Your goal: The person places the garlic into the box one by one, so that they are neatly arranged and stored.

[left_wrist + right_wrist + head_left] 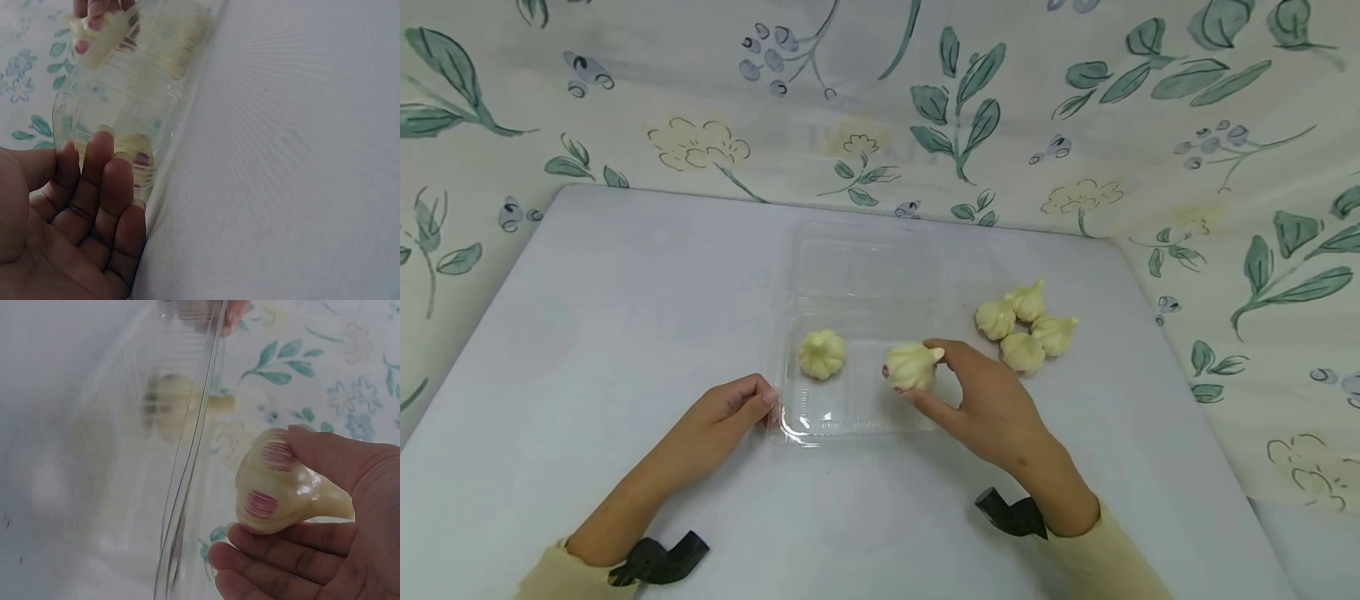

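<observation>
A clear plastic clamshell box (865,417) lies on the table with its lid (865,262) folded back. My left hand (722,421) pinches the box's left rim between thumb and forefinger, the other fingers against its outer wall in the left wrist view. One garlic bulb (822,354) sits stem up in the left part of the box. Over the right part, my right hand (988,404) holds another garlic bulb (281,487) between thumb and fingers. That bulb is tilted, its stem toward the palm and purple streaks on its side. In the right wrist view it appears above the box's rim.
Several more garlic bulbs (1022,354) lie clustered on the table to the right of the box. A cloth with leaf and flower prints (865,108) hangs behind the white table (625,292). Black curved pieces (658,560) are on both wrists.
</observation>
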`<state>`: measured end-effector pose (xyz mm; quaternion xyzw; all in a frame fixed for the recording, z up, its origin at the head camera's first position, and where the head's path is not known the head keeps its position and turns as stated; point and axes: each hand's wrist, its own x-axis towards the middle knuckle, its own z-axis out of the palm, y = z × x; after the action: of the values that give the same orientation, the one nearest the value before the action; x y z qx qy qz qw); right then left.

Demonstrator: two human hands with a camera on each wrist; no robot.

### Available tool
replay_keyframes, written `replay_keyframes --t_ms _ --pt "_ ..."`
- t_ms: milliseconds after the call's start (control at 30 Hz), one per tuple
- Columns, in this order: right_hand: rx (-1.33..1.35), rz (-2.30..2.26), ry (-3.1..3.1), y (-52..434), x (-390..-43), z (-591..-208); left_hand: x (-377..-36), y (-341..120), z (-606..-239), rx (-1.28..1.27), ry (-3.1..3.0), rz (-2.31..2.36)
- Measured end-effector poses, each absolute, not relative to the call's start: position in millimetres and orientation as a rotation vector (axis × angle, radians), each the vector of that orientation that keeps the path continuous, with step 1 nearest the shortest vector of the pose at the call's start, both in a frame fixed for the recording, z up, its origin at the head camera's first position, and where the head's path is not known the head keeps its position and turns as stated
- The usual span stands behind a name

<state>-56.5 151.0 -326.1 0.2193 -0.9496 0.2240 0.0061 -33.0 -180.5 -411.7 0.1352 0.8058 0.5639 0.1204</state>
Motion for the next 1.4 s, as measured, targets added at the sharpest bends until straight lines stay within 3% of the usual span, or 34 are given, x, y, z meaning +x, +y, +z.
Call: replay_keyframes --t_ms 833,1400 --pt "0.948 0.740 -3.072 88.4 -66.1 -346.9 -33.1 -179.8 -410.1 0.374 2.358 1.646" --pt "0.954 0.762 -3.161 66.3 -70.8 -357.3 -33.2 -180.6 -411.7 0.375 2.353 1.652"
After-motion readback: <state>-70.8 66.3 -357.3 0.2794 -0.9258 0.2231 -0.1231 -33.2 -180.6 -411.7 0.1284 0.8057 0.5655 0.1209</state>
